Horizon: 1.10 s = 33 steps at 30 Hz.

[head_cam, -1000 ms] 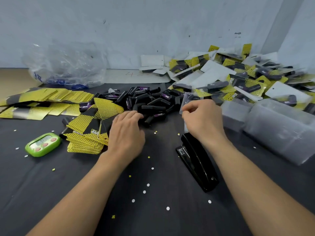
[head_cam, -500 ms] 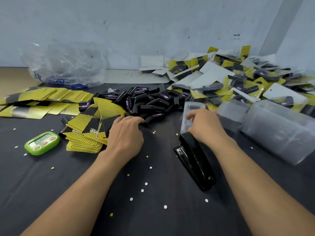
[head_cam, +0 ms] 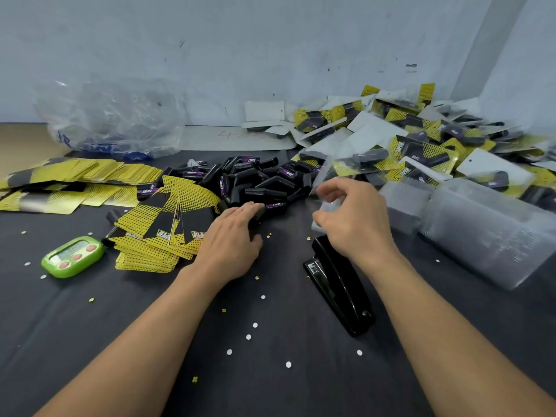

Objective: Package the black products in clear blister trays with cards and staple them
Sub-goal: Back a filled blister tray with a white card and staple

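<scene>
The black stapler lies closed on the dark cloth. Just beyond its nose the right hand pinches 1 clear blister tray between thumb and curled fingers, lifted off the cloth. The tray is blurred, so I cannot tell which way its pocket faces.

Left of the stapler and a little beyond it, the left hand lies with nearly straight fingers on the near edge of the heap of black products. It touches the pieces, and no finger shows curled round one. Farther left of the stapler sits the fanned stack of yellow cards, then a green timer. To the stapler's right lie stacked trays, with finished packs beyond them.

The step looks like loading 1 product into the tray. To do it well, take just 1 piece from the heap's edge without dragging its neighbours. Turn the tray pocket-up and seat the piece fully so that it lies flat. Then add 1 card squarely before bringing the edges to the stapler.
</scene>
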Each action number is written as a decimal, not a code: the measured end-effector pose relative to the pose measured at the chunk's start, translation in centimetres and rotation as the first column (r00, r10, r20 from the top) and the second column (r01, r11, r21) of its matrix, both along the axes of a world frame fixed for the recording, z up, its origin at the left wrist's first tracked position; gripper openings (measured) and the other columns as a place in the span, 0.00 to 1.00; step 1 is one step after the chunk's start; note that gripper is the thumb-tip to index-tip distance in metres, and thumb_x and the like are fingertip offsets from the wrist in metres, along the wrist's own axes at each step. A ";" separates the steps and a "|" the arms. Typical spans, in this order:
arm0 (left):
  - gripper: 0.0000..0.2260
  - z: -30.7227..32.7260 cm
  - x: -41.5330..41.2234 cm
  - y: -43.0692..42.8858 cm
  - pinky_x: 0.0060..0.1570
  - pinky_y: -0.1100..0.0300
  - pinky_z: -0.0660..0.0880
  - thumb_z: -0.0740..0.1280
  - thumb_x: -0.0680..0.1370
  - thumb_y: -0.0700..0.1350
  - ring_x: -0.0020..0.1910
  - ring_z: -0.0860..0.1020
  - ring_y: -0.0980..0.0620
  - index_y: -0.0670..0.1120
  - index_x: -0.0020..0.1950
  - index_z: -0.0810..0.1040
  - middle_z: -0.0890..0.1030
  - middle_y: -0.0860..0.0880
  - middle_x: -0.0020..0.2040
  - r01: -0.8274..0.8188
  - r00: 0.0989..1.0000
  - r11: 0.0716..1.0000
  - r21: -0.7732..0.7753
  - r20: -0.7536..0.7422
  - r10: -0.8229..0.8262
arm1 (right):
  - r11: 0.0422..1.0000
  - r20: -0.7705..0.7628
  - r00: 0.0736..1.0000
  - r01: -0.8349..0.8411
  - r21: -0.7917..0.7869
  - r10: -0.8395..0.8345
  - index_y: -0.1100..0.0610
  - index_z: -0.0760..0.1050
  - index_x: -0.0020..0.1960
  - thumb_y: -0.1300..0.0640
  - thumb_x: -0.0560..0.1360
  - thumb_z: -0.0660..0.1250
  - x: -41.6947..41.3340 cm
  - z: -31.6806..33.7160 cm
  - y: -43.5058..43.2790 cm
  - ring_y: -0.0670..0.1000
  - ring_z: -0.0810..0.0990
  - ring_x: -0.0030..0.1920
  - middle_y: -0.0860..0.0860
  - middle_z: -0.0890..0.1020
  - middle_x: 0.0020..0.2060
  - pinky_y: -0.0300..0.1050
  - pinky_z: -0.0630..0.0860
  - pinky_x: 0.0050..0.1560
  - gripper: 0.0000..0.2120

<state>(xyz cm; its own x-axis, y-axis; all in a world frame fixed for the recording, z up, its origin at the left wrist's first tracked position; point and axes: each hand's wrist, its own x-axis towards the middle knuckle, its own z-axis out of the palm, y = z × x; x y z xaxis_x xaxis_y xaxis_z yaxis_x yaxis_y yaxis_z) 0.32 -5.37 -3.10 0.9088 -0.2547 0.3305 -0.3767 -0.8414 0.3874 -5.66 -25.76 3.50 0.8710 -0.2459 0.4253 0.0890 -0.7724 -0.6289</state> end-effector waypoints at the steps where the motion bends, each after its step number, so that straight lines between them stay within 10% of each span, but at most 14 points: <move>1: 0.28 -0.1 0.1 -0.1 0.73 0.56 0.62 0.67 0.79 0.47 0.74 0.68 0.50 0.54 0.79 0.67 0.73 0.53 0.76 -0.007 1.000 0.998 0.070 0.001 0.007 | 0.998 0.019 0.999 -0.038 -0.051 0.039 0.48 0.83 0.55 0.59 0.69 0.77 -0.5 0.3 0.6 0.48 0.79 0.52 0.42 0.83 0.46 0.51 0.75 0.61 0.16; 8: 0.17 0.0 0.4 -0.7 0.64 0.52 0.68 0.64 0.81 0.54 0.65 0.73 0.47 0.53 0.69 0.72 0.76 0.51 0.66 -0.027 0.999 0.985 0.171 0.023 0.024 | 0.699 -0.221 0.955 -0.297 -0.650 0.200 0.49 0.77 0.58 0.55 0.71 0.70 -3.8 -0.2 6.3 0.54 0.77 0.58 0.49 0.82 0.52 0.50 0.63 0.66 0.16; 13: 0.08 0.4 0.0 -0.9 0.50 0.56 0.63 0.71 0.78 0.47 0.50 0.73 0.49 0.52 0.48 0.72 0.74 0.55 0.47 -0.104 0.994 0.994 0.029 0.028 0.104 | 0.597 -0.465 0.871 -0.459 -0.658 0.157 0.54 0.76 0.58 0.56 0.75 0.68 -4.4 -1.0 6.9 0.55 0.79 0.60 0.53 0.82 0.54 0.54 0.46 0.80 0.12; 18: 0.12 0.9 -0.5 -0.9 0.53 0.55 0.65 0.69 0.79 0.40 0.49 0.72 0.49 0.51 0.59 0.72 0.76 0.52 0.53 -0.157 0.980 0.978 -0.140 0.103 0.172 | 0.622 -0.475 0.865 -0.462 -0.632 0.161 0.54 0.79 0.54 0.49 0.78 0.66 -4.2 -1.1 6.2 0.53 0.80 0.57 0.49 0.84 0.48 0.52 0.42 0.80 0.10; 24: 0.16 1.6 -1.1 0.2 0.51 0.63 0.66 0.64 0.84 0.43 0.49 0.69 0.56 0.46 0.72 0.75 0.71 0.50 0.58 -0.304 0.912 0.811 -0.500 0.093 0.399 | 0.876 -0.289 0.927 -0.335 -0.346 0.240 0.52 0.83 0.52 0.48 0.81 0.63 -4.4 -0.5 5.7 0.53 0.80 0.56 0.49 0.86 0.48 0.45 0.62 0.73 0.11; 28: 0.14 2.1 -2.2 -0.2 0.49 0.79 0.64 0.70 0.80 0.40 0.47 0.72 0.63 0.50 0.65 0.83 0.75 0.55 0.53 -0.013 0.973 0.846 -0.533 0.189 0.134 | 0.992 -0.054 0.991 -0.119 0.034 0.121 0.51 0.84 0.55 0.51 0.80 0.66 -3.9 0.2 4.4 0.51 0.82 0.52 0.46 0.87 0.47 0.50 0.78 0.56 0.10; 33: 0.19 1.9 -3.1 -1.5 0.53 0.67 0.78 0.77 0.74 0.36 0.55 0.80 0.58 0.53 0.62 0.84 0.79 0.62 0.55 0.256 0.963 0.817 -0.517 0.211 -0.168 | 0.974 -0.105 0.980 -0.150 0.172 0.169 0.44 0.83 0.58 0.43 0.78 0.69 -3.5 0.0 1.9 0.41 0.82 0.44 0.39 0.83 0.34 0.36 0.76 0.43 0.11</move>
